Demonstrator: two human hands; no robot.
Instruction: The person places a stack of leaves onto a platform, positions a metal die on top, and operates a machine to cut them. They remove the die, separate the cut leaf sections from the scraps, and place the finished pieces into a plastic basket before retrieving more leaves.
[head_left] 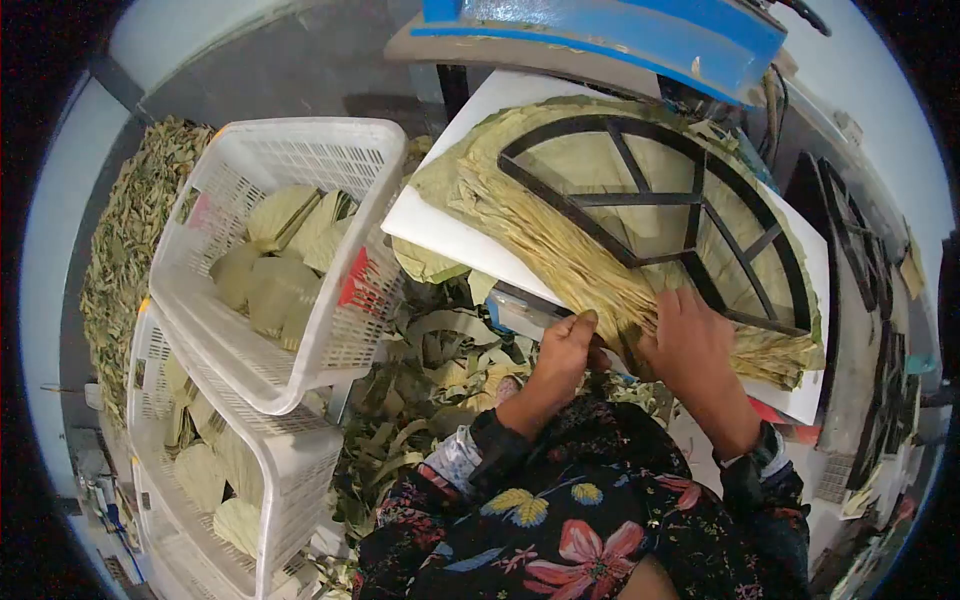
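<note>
A thick stack of large dried leaves (pixel 585 270) lies on a white board (pixel 475 235), its folded, wrinkled edge towards me. On top of the leaves rests a black fan-shaped cutting frame (pixel 690 225) with several inner bars. My right hand (pixel 692 345) is closed on the near edge of the stack, its fingers bent close to the lower part of the frame. Just left of it, my left hand (pixel 562 358) is closed in a pinch by the board's near edge. Whatever its fingers hold is hidden.
Two white plastic baskets (pixel 300 385) stand at the left, one above the other, with cut leaf pieces (pixel 285 290) inside. Leaf scraps (pixel 430 385) cover the area below. A blue machine part (pixel 610 40) overhangs the board's far side. More black frames (pixel 855 235) are at the right.
</note>
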